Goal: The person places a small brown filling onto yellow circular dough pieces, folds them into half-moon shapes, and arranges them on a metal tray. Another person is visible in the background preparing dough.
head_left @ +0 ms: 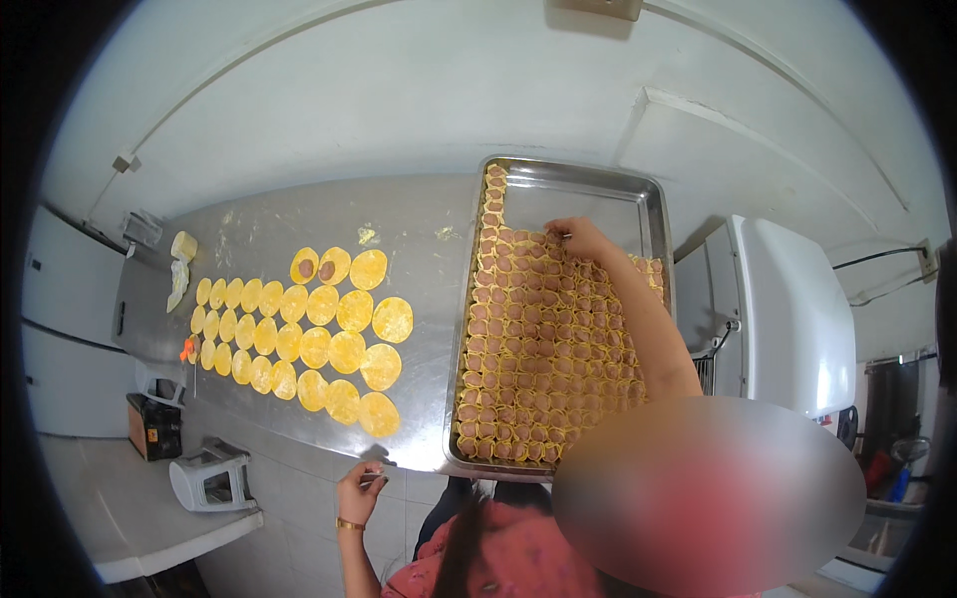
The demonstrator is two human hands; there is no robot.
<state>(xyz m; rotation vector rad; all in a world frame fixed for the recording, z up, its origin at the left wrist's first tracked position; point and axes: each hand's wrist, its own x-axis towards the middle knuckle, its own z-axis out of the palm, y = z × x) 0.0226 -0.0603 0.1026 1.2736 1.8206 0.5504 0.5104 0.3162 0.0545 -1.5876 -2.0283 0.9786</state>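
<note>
Over the metal tray (588, 202), the right hand (579, 239) points bent fingers at the far edge of the filled dumplings (528, 339), which lie beneath and nearer the body; its grip cannot be told. Left of the tray, the left hand (358, 493) is half curled, contents unclear, just off the counter (431, 289), yellow wrappers (322, 305) beyond it.

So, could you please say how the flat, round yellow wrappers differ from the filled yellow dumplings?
Most flat, round yellow wrappers lie bare; the filled yellow dumplings show brown tops. The wrappers are spread flat; the dumplings are gathered up. The wrappers rest on a metal table, the dumplings in a metal tray. Both form rows.
</note>
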